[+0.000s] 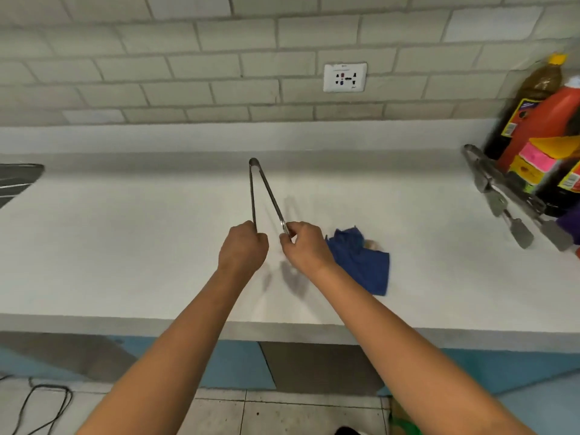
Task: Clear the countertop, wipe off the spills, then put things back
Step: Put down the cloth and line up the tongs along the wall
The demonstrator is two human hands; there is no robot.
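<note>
A pair of metal tongs [262,189] is held above the white countertop [125,246], hinge end pointing toward the wall and arms spread apart. My left hand [243,249] grips the tip of the left arm. My right hand [306,246] pinches the tip of the right arm. A crumpled blue cloth [364,262] lies on the counter just right of my right hand, partly hidden by my wrist.
At the far right stand several bottles: a dark oil bottle [533,89] with a yellow cap and a red one [546,127]. More metal tongs [502,196] lie in front of them. A wall socket [345,77] sits in the brick backsplash. A dark object [15,180] is at the left edge.
</note>
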